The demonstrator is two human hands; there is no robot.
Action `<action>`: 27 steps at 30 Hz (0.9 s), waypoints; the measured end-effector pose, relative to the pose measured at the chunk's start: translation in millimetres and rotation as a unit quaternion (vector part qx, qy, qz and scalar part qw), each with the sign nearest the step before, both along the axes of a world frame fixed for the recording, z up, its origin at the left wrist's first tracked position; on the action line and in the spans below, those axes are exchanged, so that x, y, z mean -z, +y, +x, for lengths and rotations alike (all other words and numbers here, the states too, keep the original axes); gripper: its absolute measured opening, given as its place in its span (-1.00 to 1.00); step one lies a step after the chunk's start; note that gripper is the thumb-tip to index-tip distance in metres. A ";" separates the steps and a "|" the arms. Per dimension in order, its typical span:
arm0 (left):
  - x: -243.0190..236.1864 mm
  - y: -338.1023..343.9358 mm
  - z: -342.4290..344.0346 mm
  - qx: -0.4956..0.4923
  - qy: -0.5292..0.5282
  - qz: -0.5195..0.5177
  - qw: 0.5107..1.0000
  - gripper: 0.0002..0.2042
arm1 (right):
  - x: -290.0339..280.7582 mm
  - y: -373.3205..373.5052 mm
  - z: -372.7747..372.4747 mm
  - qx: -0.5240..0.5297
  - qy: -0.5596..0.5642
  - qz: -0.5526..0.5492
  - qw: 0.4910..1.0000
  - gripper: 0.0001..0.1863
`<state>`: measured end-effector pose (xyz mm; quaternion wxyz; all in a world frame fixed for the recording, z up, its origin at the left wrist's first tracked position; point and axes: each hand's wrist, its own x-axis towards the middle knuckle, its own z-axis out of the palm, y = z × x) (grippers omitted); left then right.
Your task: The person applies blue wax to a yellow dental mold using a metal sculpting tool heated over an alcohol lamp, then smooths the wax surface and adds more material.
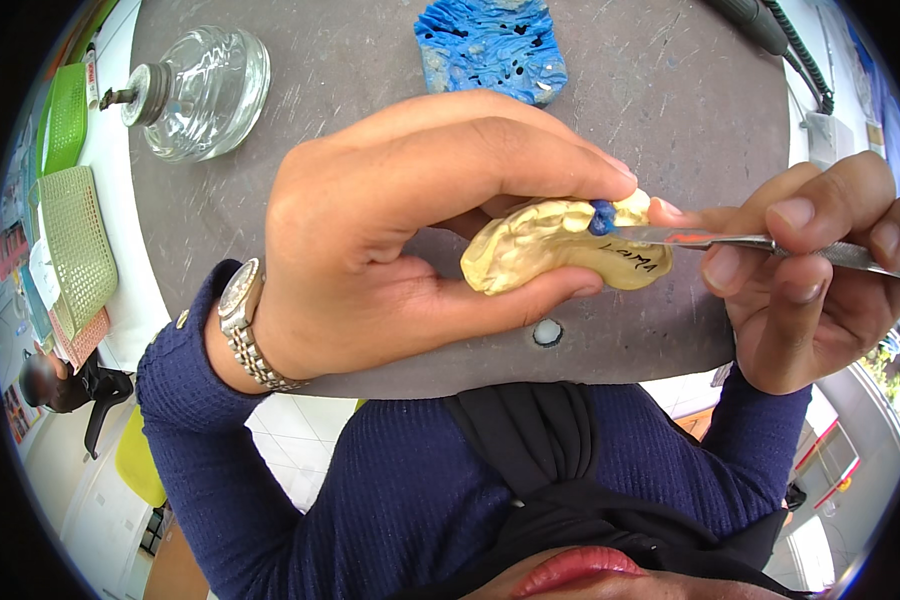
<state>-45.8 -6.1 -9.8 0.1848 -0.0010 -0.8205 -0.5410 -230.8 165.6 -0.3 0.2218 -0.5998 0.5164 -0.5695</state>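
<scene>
Between the thumb and fingers of my left hand [370, 230] is a yellow dental cast [530, 245], with a row of teeth along its upper edge and dark handwriting on its base. One tooth spot carries a small lump of blue wax [602, 218]. My right hand [810, 260] pinches a metal wax carving knife [750, 241] like a pen. The flat blade's tip meets the blue wax or lies right beside it; I cannot tell which. An outstretched right finger reaches the cast's right end.
Beyond my hands lies a crumpled, pitted blue wax block [490, 50]. A glass spirit lamp [205, 95] with a wick rests at the far left. Green [65, 120] and cream baskets [75, 250] line the left side. A black-corded handpiece [755, 20] is at the far right. The grey board has a small round hole [547, 333].
</scene>
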 end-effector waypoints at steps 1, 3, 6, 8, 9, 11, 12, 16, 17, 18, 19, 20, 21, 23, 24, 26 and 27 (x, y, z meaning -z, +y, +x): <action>0.1 0.1 0.0 0.000 0.000 0.000 1.000 -0.53 | 0.6 -0.4 -0.3 -0.001 0.000 -0.001 1.000 -0.68; -0.1 0.4 0.1 -0.002 0.001 0.001 1.000 -0.53 | 0.0 0.0 -0.4 -0.002 -0.001 -0.001 1.000 -0.68; -0.9 -0.1 0.6 -0.004 -0.002 -0.007 1.000 -0.53 | 0.7 -0.8 -0.5 -0.005 -0.002 -0.002 1.000 -0.69; -0.8 -0.2 0.4 -0.002 -0.002 -0.006 1.000 -0.53 | -0.6 0.2 -0.2 -0.004 -0.001 -0.003 1.000 -0.69; -1.1 -0.6 -0.3 0.000 0.000 -0.005 1.000 -0.53 | -1.2 0.5 -0.5 0.000 0.000 -0.001 1.000 -0.69; -1.5 -0.7 -1.3 0.002 0.002 -0.005 1.000 -0.53 | -2.4 1.5 -0.4 0.002 0.000 -0.001 1.000 -0.69; -1.7 -0.7 -1.7 0.002 0.002 -0.008 1.000 -0.53 | -2.2 1.6 -0.8 0.002 0.000 -0.002 1.000 -0.69; -0.5 0.2 0.9 -0.007 -0.001 -0.019 1.000 -0.53 | 0.9 0.0 -1.7 -0.008 -0.004 -0.004 1.000 -0.69; -0.5 -0.2 0.4 -0.005 0.000 -0.019 1.000 -0.53 | 0.8 0.6 -1.4 -0.006 -0.003 -0.004 1.000 -0.69; -0.5 -0.4 0.0 -0.004 0.000 -0.017 1.000 -0.53 | 0.4 0.6 -1.1 -0.005 -0.001 -0.003 1.000 -0.69; -0.5 -0.4 -0.3 -0.005 0.001 -0.016 1.000 -0.53 | 0.2 0.4 -0.9 -0.003 -0.002 -0.002 1.000 -0.69; -0.7 0.1 -0.4 -0.006 0.001 -0.013 1.000 -0.53 | 0.1 0.9 -1.5 -0.002 0.000 -0.001 1.000 -0.69; -0.9 0.1 -0.4 -0.006 0.001 -0.014 1.000 -0.53 | -0.3 0.8 -1.1 -0.002 -0.001 -0.001 1.000 -0.69; -1.6 -0.6 -0.4 -0.003 0.000 -0.020 1.000 -0.53 | -0.7 1.2 -1.5 -0.002 0.000 -0.002 1.000 -0.69; -2.1 -1.1 -0.6 -0.001 0.000 -0.023 1.000 -0.53 | -1.1 1.5 -1.4 -0.001 0.000 -0.002 1.000 -0.69; -2.3 -1.9 -0.8 0.004 0.000 -0.027 1.000 -0.53 | -1.5 1.5 -1.6 -0.002 -0.001 -0.002 1.000 -0.69; -2.6 -2.1 -0.9 0.006 -0.001 -0.029 1.000 -0.52 | -0.8 1.6 -1.7 -0.001 0.000 -0.001 1.000 -0.69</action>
